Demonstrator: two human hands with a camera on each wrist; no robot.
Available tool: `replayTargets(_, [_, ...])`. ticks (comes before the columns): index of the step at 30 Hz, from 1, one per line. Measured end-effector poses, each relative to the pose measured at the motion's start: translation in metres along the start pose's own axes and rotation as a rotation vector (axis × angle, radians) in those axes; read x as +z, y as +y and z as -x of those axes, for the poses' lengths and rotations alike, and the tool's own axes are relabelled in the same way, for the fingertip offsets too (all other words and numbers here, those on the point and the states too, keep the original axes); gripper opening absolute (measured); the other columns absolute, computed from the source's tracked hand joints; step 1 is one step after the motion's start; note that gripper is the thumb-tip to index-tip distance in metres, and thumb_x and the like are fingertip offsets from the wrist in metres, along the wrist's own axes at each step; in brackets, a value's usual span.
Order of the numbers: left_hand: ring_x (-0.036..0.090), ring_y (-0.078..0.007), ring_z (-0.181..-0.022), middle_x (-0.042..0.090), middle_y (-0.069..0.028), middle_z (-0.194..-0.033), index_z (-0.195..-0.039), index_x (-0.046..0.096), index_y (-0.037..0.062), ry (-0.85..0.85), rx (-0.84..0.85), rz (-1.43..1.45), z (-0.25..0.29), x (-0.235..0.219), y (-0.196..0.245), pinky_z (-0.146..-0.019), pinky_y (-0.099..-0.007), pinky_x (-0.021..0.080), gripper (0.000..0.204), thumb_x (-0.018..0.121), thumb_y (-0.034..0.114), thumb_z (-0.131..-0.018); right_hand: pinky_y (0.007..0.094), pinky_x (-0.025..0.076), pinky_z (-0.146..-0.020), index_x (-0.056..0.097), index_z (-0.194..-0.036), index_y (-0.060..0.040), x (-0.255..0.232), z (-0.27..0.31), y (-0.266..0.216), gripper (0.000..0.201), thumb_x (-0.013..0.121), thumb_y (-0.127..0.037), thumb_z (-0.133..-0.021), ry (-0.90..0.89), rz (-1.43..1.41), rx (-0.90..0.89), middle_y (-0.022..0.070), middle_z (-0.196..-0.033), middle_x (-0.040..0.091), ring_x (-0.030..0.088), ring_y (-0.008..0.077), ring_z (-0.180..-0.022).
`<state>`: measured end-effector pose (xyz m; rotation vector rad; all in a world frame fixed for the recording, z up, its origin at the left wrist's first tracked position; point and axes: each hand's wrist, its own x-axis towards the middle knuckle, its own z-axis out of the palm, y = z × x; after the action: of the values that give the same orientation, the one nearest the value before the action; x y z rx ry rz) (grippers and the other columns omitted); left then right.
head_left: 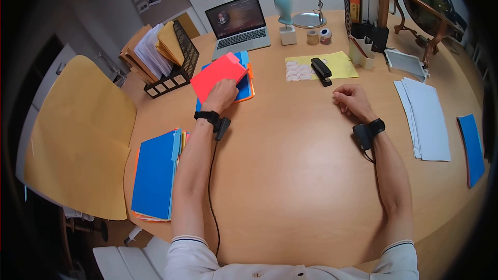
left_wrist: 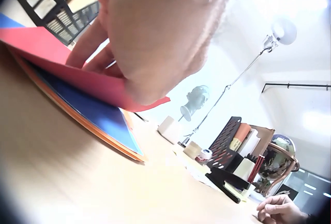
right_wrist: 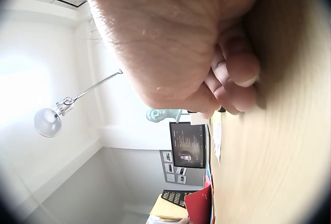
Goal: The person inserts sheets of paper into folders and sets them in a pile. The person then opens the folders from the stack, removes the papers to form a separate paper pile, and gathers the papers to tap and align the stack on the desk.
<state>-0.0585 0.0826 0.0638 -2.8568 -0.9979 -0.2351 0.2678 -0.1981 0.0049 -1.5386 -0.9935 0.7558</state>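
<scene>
My left hand [head_left: 222, 95] grips a red file folder [head_left: 215, 75] by its near right part. In the left wrist view the red folder [left_wrist: 77, 76] is raised at an angle over a blue folder [left_wrist: 98, 118], and an orange folder [left_wrist: 129, 154] shows beneath that. Between the laptop and the desk's left side, this small stack lies on the wooden desk. My right hand [head_left: 355, 101] rests on the desk with loosely curled fingers [right_wrist: 240, 74] and holds nothing. A black stapler [head_left: 321, 71] lies just beyond it on a yellow sheet [head_left: 341, 62] with white labels.
Another folder stack, blue on top [head_left: 155, 173], lies beside my left forearm. A black file holder [head_left: 179, 75] and a laptop [head_left: 238, 21] stand behind. To the right are white papers [head_left: 428, 119], a blue booklet [head_left: 470, 148] and a globe [head_left: 428, 2]. A cable [head_left: 211, 192] trails along the left forearm.
</scene>
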Motion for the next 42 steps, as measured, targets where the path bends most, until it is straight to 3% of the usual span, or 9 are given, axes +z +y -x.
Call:
replayTargets(7, [0.067,-0.0381,-0.070,0.064,-0.0203,-0.078,-0.078,0.061,-0.0001,0.265,0.228,-0.069,0.034,-0.012,0.101,-0.062,-0.0486,0.055,0.008,0.060,0.006,-0.083,0.0220,0.047,-0.045,0.067,-0.106,0.0058,0.003,0.000,-0.008,0.045,0.061,-0.039,-0.101,-0.097,-0.009,0.073,0.0102,-0.082,0.070,0.064,0.0115,-0.056])
replayTargets(12, [0.068,-0.0351,-0.067,0.062,-0.0177,-0.077,-0.082,0.061,-0.0015,0.203,0.421,-0.043,0.079,-0.034,0.189,-0.057,-0.0433,0.056,0.004,0.061,0.002,-0.080,0.0238,0.051,-0.049,0.058,-0.121,0.0071,0.014,0.008,-0.023,0.062,0.046,-0.052,-0.106,-0.214,-0.233,0.204,0.0151,-0.090,0.073,0.071,0.0164,-0.066])
replayTargets(21, [0.068,-0.0362,-0.067,0.064,-0.0202,-0.077,-0.080,0.063,-0.0036,0.081,0.533,0.177,0.100,-0.054,0.239,-0.059,-0.0432,0.057,0.006,0.061,0.002,-0.079,0.0227,0.058,-0.075,0.067,-0.118,0.0081,0.016,0.001,-0.019,0.028,0.068,-0.006,-0.093,-0.346,-0.283,0.188,0.0120,-0.102,0.074,0.071,0.0107,-0.083])
replayTargets(27, [0.071,-0.0246,-0.077,0.074,-0.0166,-0.085,-0.100,0.076,0.0013,-0.155,0.402,0.812,0.064,-0.070,0.202,-0.074,-0.0346,0.055,0.024,0.067,0.024,-0.095,0.0217,0.058,-0.067,0.066,-0.121,0.0086,0.006,0.000,-0.018,0.031,0.065,-0.002,-0.091,-0.414,-0.422,0.223,0.0125,-0.102,0.073,0.071,0.0118,-0.080])
replayTargets(32, [0.069,-0.0166,-0.087,0.077,-0.0095,-0.097,-0.107,0.072,-0.0057,0.062,-0.104,1.074,0.017,-0.027,0.124,-0.078,-0.0347,0.055,0.040,0.064,0.033,-0.100,0.0205,0.057,-0.062,0.064,-0.123,0.0097,0.007,0.005,-0.025,0.035,0.064,0.003,-0.088,-0.391,-0.449,0.248,0.0121,-0.100,0.073,0.070,0.0109,-0.076])
replayTargets(34, [0.069,-0.0210,-0.093,0.076,-0.0148,-0.104,-0.114,0.070,-0.0070,0.389,-0.087,0.734,0.005,0.006,0.100,-0.082,-0.0350,0.054,0.043,0.059,0.033,-0.102,0.0203,0.057,-0.062,0.064,-0.124,0.0099,0.004,0.004,-0.025,0.037,0.064,0.004,-0.088,-0.366,-0.434,0.253,0.0119,-0.099,0.074,0.070,0.0103,-0.075])
replayTargets(38, [0.068,-0.0262,-0.090,0.074,-0.0181,-0.097,-0.109,0.069,-0.0062,0.458,-0.142,0.508,0.004,0.056,0.081,-0.079,-0.0374,0.051,0.042,0.053,0.033,-0.105,0.0208,0.057,-0.066,0.066,-0.122,0.0093,0.001,0.005,-0.025,0.036,0.062,0.008,-0.087,-0.415,-0.471,0.210,0.0106,-0.102,0.073,0.070,0.0101,-0.078])
replayTargets(40, [0.062,-0.0453,-0.087,0.067,-0.0271,-0.093,-0.099,0.065,-0.0071,0.379,-0.084,0.636,0.006,0.067,0.078,-0.076,-0.0463,0.048,0.041,0.051,0.031,-0.105,0.0196,0.056,-0.063,0.066,-0.122,0.0097,0.002,0.003,-0.024,0.036,0.062,0.008,-0.086,-0.398,-0.477,0.215,0.0095,-0.100,0.073,0.069,0.0087,-0.075])
replayTargets(42, [0.062,-0.0412,-0.083,0.066,-0.0256,-0.089,-0.098,0.065,-0.0069,0.353,-0.125,0.669,0.005,0.076,0.077,-0.073,-0.0443,0.048,0.040,0.050,0.030,-0.105,0.0177,0.052,-0.056,0.064,-0.124,0.0101,0.003,0.000,-0.017,0.040,0.066,0.006,-0.084,-0.397,-0.456,0.229,0.0071,-0.092,0.074,0.067,0.0063,-0.068])
